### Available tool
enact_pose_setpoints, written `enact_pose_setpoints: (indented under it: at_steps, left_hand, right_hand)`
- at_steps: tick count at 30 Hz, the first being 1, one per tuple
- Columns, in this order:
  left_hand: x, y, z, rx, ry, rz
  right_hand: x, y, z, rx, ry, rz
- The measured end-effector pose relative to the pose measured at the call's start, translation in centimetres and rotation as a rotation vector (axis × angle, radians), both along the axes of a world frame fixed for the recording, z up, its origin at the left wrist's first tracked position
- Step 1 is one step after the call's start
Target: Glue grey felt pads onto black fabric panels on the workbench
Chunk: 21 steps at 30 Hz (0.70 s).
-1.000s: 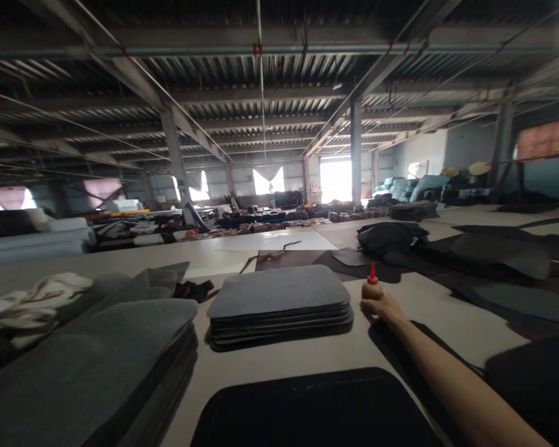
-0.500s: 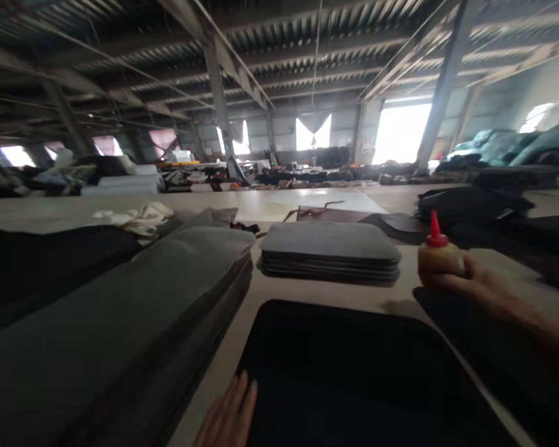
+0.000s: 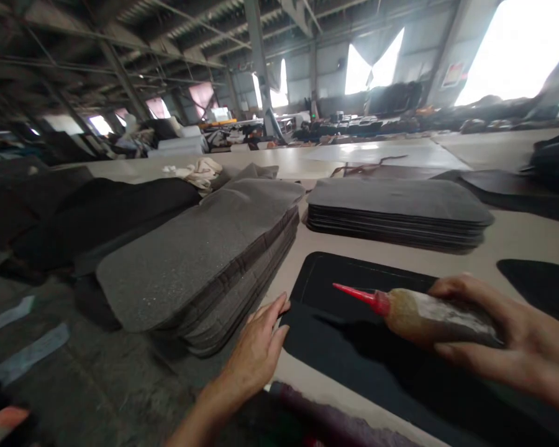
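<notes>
My right hand (image 3: 503, 335) is wrapped round a squeeze bottle (image 3: 428, 316) with a red pointed nozzle and yellowish-brown contents. The bottle is tilted nearly level, its nozzle pointing left above a black rounded panel (image 3: 377, 372) that lies flat on the table. A shadow of the bottle falls on the panel. My left hand (image 3: 258, 347) is at the panel's left edge, fingers stretched out and fingertips by the rim, with nothing in them. A thin pale line runs along the panel's far edge.
A tall stack of grey sheets (image 3: 205, 248) stands left of the panel, overhanging the table edge. Behind lies a neat stack of grey panels (image 3: 395, 205). Another black panel (image 3: 545, 292) is at the right. A dark purplish item (image 3: 326, 416) lies near the front edge.
The bottle has gone from upright to nearly level, out over the black panel. My left hand has shifted along the panel's left edge. The view has turned left and down.
</notes>
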<state>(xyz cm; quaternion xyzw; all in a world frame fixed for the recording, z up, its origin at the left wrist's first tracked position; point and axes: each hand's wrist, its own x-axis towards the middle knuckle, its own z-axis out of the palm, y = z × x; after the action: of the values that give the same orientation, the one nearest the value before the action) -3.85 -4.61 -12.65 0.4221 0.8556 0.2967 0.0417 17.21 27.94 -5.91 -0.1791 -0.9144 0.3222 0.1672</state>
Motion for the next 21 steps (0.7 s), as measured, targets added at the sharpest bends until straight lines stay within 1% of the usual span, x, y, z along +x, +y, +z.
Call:
enact_pose_setpoints:
  at_steps: [3, 8, 10, 17, 21]
  left_hand:
    - [-0.6, -0.5, -0.1, -0.032, 0.009, -0.047]
    - [-1.1, -1.2, 0.0, -0.089, -0.008, -0.097]
    - [-1.1, -1.3, 0.0, -0.106, -0.012, -0.112]
    - [-1.3, -1.2, 0.4, -0.139, -0.016, -0.152]
    - [-1.3, -1.1, 0.4, -0.135, 0.010, -0.156]
  right_hand:
    - [-1.5, -2.0, 0.2, -0.067, -0.061, 0.129]
    - [-4.4, -5.7, 0.8, -0.075, -0.012, 0.233]
    - [-5.4, -6.8, 0.8, -0.056, 0.000, 0.273]
    - [-6.8, -8.4, -0.6, 0.049, 0.021, 0.378]
    - [-7.1, -8.9, -0.9, 0.065, 0.019, 0.401]
